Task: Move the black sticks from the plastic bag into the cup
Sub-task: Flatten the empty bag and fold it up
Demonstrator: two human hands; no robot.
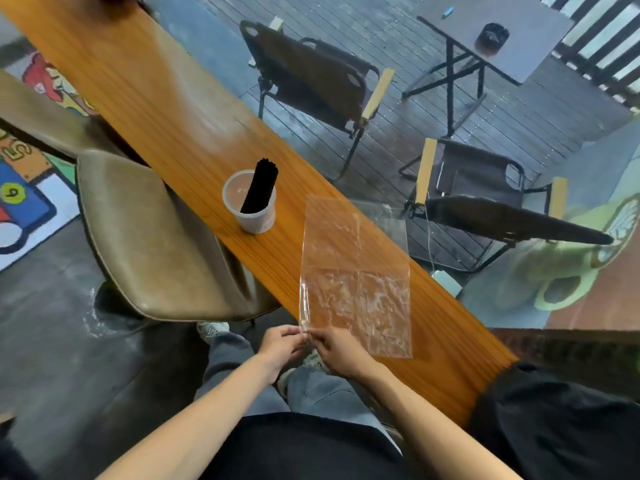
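Black sticks [260,187] stand bundled in the cup [250,202], both hands [313,348] together pinching the seemingly empty plastic bag's [356,278] corner.

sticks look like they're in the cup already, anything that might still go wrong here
The black sticks stand as a tall bundle leaning against one side of the cup, well above its rim, so a bump could tip the cup over.

The plastic bag lies flat on the narrow wooden counter with its far corner past the edge. The left hand and right hand pinch its near corner, so a pull might sweep it toward the cup.
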